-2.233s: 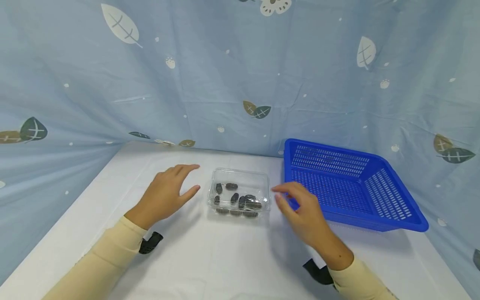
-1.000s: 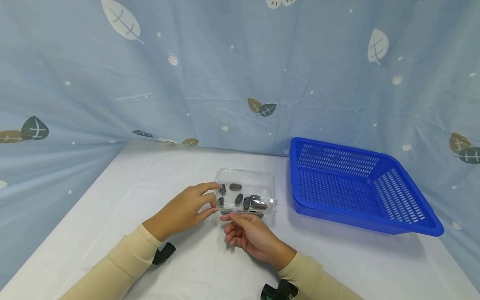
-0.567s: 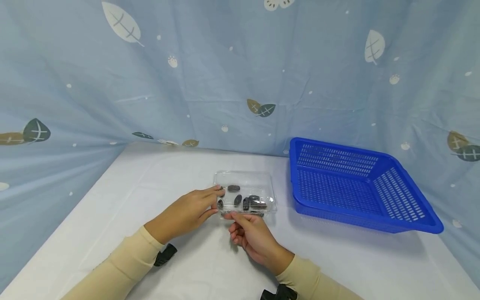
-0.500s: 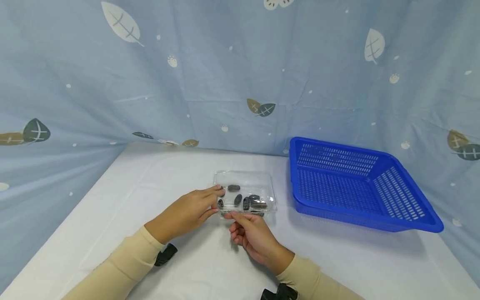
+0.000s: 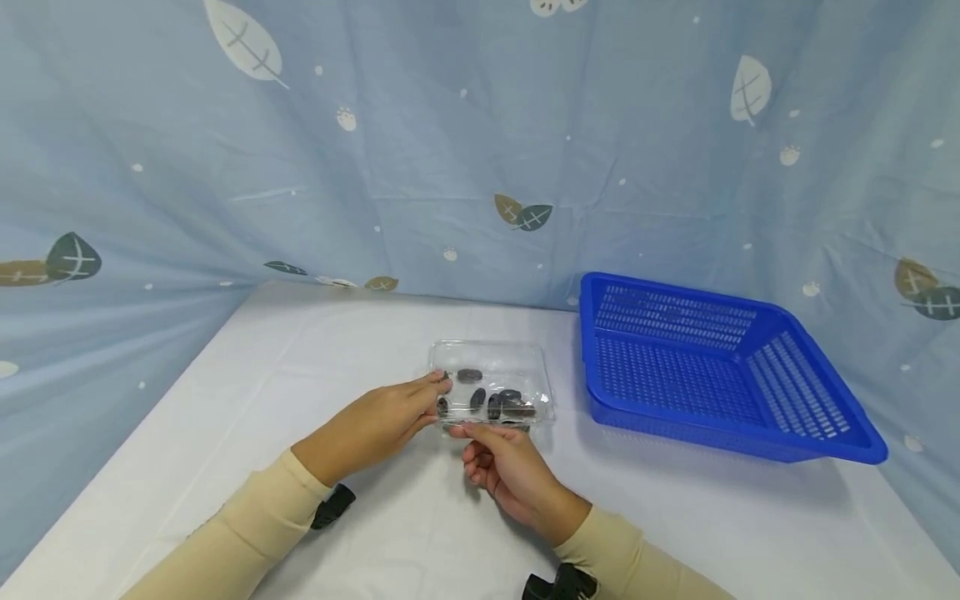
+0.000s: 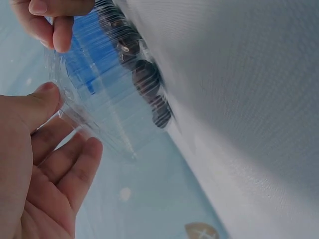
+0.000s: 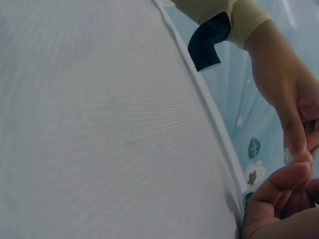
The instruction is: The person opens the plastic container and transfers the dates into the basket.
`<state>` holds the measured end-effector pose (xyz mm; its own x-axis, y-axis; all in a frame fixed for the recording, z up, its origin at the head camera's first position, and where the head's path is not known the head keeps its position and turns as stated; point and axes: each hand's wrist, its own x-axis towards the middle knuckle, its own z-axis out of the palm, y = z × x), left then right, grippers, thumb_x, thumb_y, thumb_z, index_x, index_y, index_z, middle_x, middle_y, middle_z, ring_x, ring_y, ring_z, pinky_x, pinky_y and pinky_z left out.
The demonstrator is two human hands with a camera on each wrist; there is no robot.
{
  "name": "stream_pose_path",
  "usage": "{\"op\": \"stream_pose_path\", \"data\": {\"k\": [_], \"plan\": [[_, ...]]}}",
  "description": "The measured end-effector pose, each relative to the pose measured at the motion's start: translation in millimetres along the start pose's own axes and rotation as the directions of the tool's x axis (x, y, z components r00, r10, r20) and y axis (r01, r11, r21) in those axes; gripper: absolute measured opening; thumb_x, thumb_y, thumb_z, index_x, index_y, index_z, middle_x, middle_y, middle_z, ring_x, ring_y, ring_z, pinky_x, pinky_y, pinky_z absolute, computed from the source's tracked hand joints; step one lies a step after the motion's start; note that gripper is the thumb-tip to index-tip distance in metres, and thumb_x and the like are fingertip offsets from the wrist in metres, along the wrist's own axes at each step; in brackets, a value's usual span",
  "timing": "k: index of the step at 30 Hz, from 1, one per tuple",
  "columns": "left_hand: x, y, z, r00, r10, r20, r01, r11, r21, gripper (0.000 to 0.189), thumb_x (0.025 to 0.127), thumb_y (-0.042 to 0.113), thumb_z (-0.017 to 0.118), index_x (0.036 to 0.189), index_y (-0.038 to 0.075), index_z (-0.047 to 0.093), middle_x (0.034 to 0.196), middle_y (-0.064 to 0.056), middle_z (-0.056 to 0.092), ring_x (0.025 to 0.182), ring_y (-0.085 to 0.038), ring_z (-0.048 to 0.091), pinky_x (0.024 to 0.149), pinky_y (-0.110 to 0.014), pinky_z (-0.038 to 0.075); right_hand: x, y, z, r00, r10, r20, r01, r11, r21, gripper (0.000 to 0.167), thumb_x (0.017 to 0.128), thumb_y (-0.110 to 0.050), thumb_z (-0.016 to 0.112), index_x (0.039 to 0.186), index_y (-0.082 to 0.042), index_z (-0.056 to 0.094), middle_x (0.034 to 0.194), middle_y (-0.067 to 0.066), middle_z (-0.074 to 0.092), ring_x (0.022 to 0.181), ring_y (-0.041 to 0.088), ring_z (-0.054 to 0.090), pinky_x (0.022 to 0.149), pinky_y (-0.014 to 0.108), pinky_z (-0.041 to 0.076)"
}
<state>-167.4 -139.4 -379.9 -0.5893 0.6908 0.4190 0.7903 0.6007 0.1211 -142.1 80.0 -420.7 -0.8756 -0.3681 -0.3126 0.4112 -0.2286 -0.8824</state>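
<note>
- head view: clear rectangular plastic box (image 5: 512,371) has part of its 9 o'clock side hidden by the bare left hand (image 5: 375,423), and a bit at 7 behind the bare right hand (image 5: 519,477)
- dark oval pieces (image 5: 477,399) inside are honestly too small to ID, and the 9 o'clock one's mostly covered
- right wrist view: right hand's chopped off around 4 o'clock, box nearly all hidden
- tan fabric sleeves (image 5: 232,529) run off the bottom at 8 and 5

Pale blue curtain (image 5: 637,125) behind and along both sides, lightly creased; printed with white, green and brown leaves (image 5: 243,40), small paw prints (image 5: 346,118). White-covered table (image 5: 315,342), far edge against curtain. Light soft, shadows faint.
</note>
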Motion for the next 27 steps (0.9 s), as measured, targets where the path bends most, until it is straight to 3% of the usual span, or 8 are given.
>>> {"op": "stream_pose_path", "data": {"k": [6,12,21,27], "plan": [[-2.7,0.4,1.1,1.000,-0.009,0.004,0.009,1.000,0.002,0.044,0.095,0.013,0.068,0.135,-0.003,0.056,0.137,-0.023,0.060,0.113,-0.026,0.069,0.089,-0.034,0.059,0.1,0.1,1.1,1.000,0.025,0.009,-0.025,0.999,0.027,0.029,0.099,-0.023,0.061,0.115,0.000,0.072,0.068,-0.007,0.062,0.058,0.002,0.054,0.054,0.013,0.048],[-4.9,-1.5,0.9,1.000,-0.007,-0.007,0.007,1.000,-0.017,0.032,0.096,0.011,0.068,0.124,0.000,0.060,0.137,-0.022,0.060,0.111,-0.024,0.070,0.086,-0.032,0.059,3.1,0.5,1.4,0.999,0.029,0.015,-0.029,0.999,0.013,0.035,0.099,-0.024,0.062,0.119,0.004,0.069,0.068,-0.007,0.061,0.058,0.002,0.054,0.054,0.014,0.048],[-2.2,-4.2,0.9,0.999,-0.030,0.014,0.031,0.999,-0.044,0.047,0.096,0.014,0.068,0.139,0.000,0.056,0.137,-0.018,0.062,0.110,-0.022,0.070,0.091,-0.033,0.058,2.6,-0.6,-0.8,0.999,0.024,0.024,-0.025,0.999,0.030,0.032,0.100,-0.021,0.059,0.118,0.004,0.069,0.069,-0.006,0.062,0.058,0.002,0.055,0.055,0.014,0.048],[0.7,-4.8,-1.2,1.000,0.021,-0.018,-0.021,1.000,0.005,0.041,0.089,0.016,0.077,0.126,0.003,0.065,0.134,-0.016,0.064,0.111,-0.024,0.069,0.073,-0.026,0.058,1.4,-2.3,-2.4,0.999,0.018,0.034,-0.020,0.999,0.042,0.032,0.100,-0.021,0.058,0.117,0.005,0.069,0.068,-0.007,0.062,0.058,0.002,0.055,0.055,0.014,0.049]]}}
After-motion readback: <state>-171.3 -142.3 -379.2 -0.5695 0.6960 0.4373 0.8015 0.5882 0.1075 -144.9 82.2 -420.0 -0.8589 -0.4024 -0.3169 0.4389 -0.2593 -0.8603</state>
